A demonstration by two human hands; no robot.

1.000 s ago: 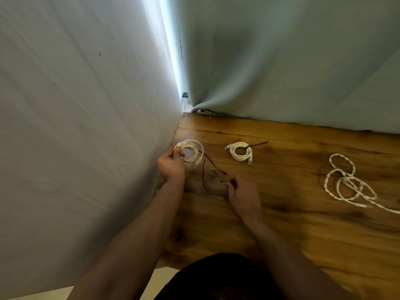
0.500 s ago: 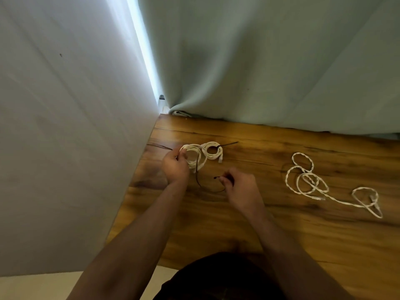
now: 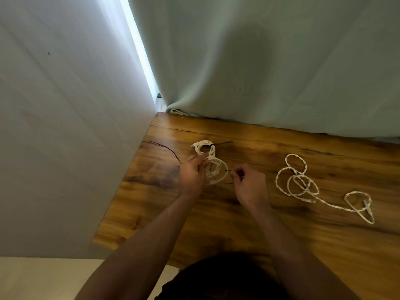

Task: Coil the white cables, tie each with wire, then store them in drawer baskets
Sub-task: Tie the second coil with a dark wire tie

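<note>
**Wire going onto second coil**

Since half a second ago I see the held coil [image 3: 215, 171] drawn nearer, now just below the tied coil [image 3: 204, 147] rather than beside it. Left hand [image 3: 192, 175] pinches the held coil's left rim; right hand [image 3: 249, 185] is closed on the black wire [image 3: 227, 171] end, which points left toward the coil. Coil lies flat on the wooden table [image 3: 281, 234], long axis roughly up-down. Loose cable [image 3: 303, 182] sprawls well to the right, running left-right

Bare tabletop [image 3: 249, 230] between coils; wall [image 3: 65, 148] left.
</note>
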